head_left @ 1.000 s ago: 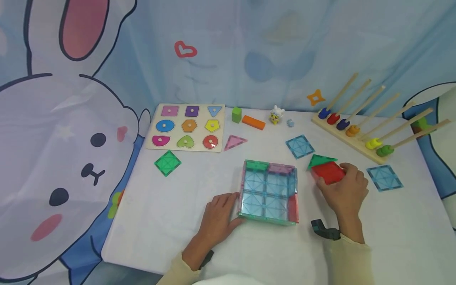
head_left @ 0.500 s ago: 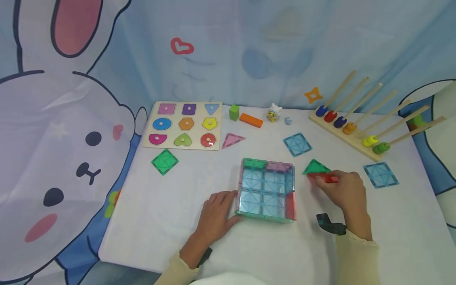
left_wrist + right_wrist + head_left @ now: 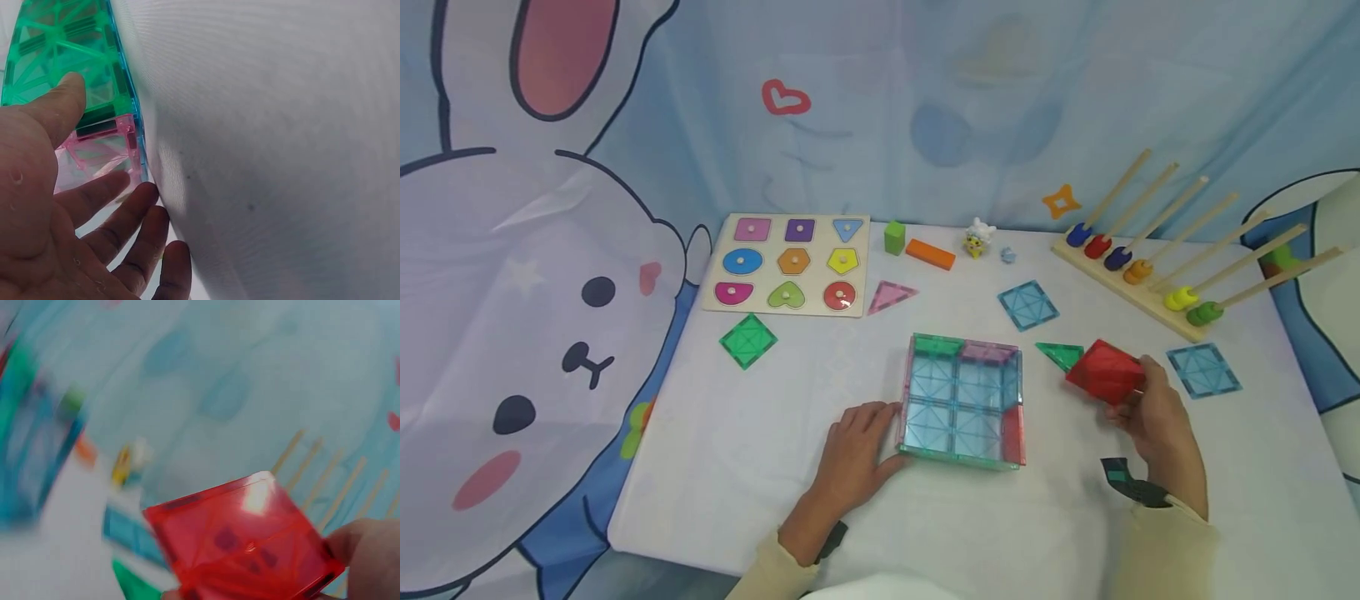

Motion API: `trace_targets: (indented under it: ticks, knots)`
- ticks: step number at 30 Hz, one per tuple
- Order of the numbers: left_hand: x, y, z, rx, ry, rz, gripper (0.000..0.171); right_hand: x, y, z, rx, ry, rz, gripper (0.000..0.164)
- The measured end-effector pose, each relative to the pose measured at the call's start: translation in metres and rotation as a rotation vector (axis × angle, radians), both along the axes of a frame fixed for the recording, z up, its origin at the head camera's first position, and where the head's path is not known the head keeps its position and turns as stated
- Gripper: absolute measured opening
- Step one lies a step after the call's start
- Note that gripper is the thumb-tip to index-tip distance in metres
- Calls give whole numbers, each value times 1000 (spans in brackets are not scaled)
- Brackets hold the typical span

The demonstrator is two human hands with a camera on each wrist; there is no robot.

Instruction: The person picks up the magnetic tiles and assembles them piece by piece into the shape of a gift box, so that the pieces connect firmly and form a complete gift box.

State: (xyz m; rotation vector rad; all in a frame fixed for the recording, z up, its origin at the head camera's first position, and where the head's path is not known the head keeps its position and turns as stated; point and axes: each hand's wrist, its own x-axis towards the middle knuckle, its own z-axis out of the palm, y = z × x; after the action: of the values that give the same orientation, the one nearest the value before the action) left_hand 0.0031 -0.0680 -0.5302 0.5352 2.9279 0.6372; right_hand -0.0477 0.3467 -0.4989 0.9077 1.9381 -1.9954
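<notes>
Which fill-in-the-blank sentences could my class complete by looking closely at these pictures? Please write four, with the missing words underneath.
1. The see-through piece in the right hand is coloured ____.
2. The tile box beside the left hand is floored with ____ blue squares.
3. The puzzle board shows ____ coloured shapes.
4. In the head view, just left of the orange bar, the small block is coloured ____.

Missing words: red; four; nine; green.
</notes>
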Motion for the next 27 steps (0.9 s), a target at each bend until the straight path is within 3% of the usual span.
trace_targets:
  ticks: [2, 4, 5, 7, 9, 13, 17, 21, 27]
  knots:
    - [-1, 0, 0, -4, -5, 0, 74, 5, 3, -1, -370, 165, -68, 65]
    - [-1, 0, 1, -7, -11, -1, 75, 7, 1, 0, -626, 300, -88, 54]
    - [-1, 0, 1, -7, -15, -1, 75, 8, -3, 2, -697, 354, -85, 52]
    - [-1, 0, 1, -7, -18, -2, 75, 7, -15, 9, -717, 437, -33, 47]
    - [-1, 0, 1, -5, -16, -3, 75, 4, -32, 19, -618, 523, 53, 46]
    - [-2, -1, 0, -1, -10, -4, 74, -2, -71, 35, -262, 763, 282, 50]
    - [-2, -3, -1, 9, -10, -2, 74, -11, -101, 42, 10, 965, 452, 65]
    - [-1, -2, 0, 24, -28, 2, 73, -17, -112, 37, 169, 975, 543, 72]
    - [-1, -2, 1, 23, -23, -8, 73, -20, -103, 13, 423, 781, 568, 78]
